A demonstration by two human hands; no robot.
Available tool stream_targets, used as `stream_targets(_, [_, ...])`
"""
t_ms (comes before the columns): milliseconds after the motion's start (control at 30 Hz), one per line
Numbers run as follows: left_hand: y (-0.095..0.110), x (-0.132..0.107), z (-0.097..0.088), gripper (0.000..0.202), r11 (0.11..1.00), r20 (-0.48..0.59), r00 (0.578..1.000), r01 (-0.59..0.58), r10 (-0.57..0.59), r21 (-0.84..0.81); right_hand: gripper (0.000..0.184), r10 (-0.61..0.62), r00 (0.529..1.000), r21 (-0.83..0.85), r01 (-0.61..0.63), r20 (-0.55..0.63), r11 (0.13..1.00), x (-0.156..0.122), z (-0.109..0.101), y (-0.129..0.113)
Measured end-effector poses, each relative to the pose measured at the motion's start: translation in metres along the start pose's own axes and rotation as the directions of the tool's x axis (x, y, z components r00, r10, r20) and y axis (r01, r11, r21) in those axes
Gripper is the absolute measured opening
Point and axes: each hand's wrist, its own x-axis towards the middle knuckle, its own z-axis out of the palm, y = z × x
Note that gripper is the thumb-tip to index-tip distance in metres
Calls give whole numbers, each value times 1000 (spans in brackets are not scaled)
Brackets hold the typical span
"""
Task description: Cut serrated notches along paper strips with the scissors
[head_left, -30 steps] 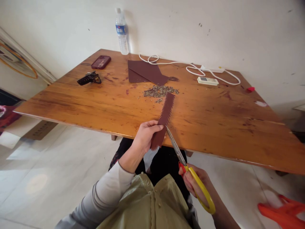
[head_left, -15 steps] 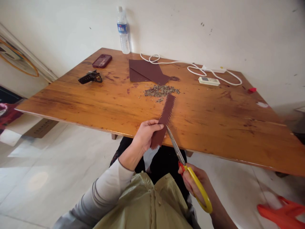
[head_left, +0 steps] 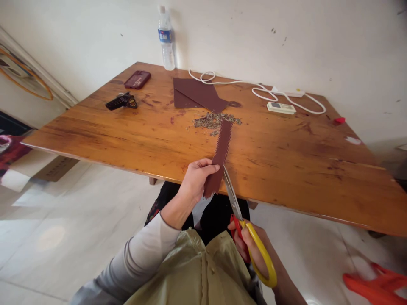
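My left hand (head_left: 201, 174) pinches a dark maroon paper strip (head_left: 225, 137) between thumb and fingers at the table's near edge. Saw-like notches run along both long sides of the strip, and its near end is fringed too. In my right hand (head_left: 251, 243) is a pair of scissors (head_left: 234, 198) with one yellow and one red handle. The blade tips touch the strip's right edge just beside my left thumb. Past the strip's far end lies a pile of small paper scraps (head_left: 213, 120). Larger maroon sheets (head_left: 199, 94) rest behind the pile.
The wooden table (head_left: 295, 169) also bears a phone (head_left: 137, 79), a black hair claw (head_left: 121, 101), a water bottle (head_left: 166, 42), a white power strip (head_left: 288, 91), a small white device (head_left: 281, 108) and a red scrap (head_left: 339, 120). An orange-red bag (head_left: 375, 281) lies on the floor.
My right hand has shifted slightly left with the scissors, whose handles are spread wider now. The strip's far end has swung a little left and away; my left hand keeps its pinch.
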Motion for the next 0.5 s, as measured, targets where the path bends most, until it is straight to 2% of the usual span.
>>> stream_targets(200, [0,0,0,19,1000,9,1000,-3,3,14,56,-2,999,82,5,-33,997,-6,6,0])
stream_targets(400, [-1,0,-1,19,1000,13,1000,0,0,9,54,37,999,45,-36,-36,998,-6,6,3])
stream_targets(500, [-2,1,-1,19,1000,17,1000,-4,4,-3,54,14,998,45,-11,-60,999,-6,7,3])
